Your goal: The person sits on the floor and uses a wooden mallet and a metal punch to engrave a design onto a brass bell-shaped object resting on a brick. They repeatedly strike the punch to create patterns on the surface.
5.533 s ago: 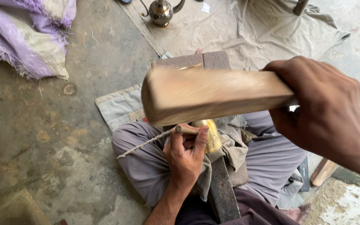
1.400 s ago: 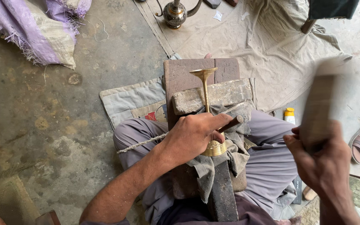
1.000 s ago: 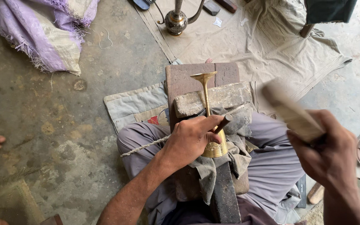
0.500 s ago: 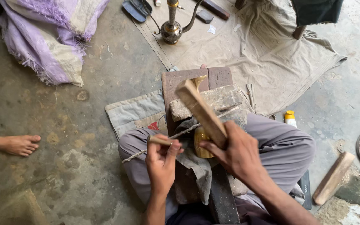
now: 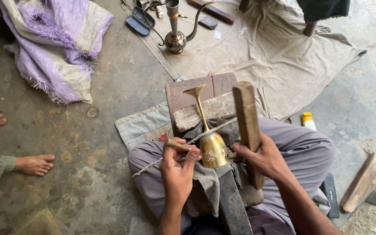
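A brass goblet lies with its engraved bowl toward me and its stem and foot pointing away, resting on a stone block over my lap. A cord runs across it. My left hand pinches a small wooden-handled tool whose tip touches the bowl's left side. My right hand grips a long wooden mallet held upright just right of the goblet. A dark metal bar and a grey cloth lie under the bowl.
A brass ewer stands on a beige cloth ahead. A purple and cream blanket is at the far left. Another person's bare feet are at the left edge. A second wooden block lies at the right, a small bottle beside my knee.
My right hand swung the mallet from out at the right in to beside the goblet. My left hand let go of the goblet's bowl and now holds the small tool against it.
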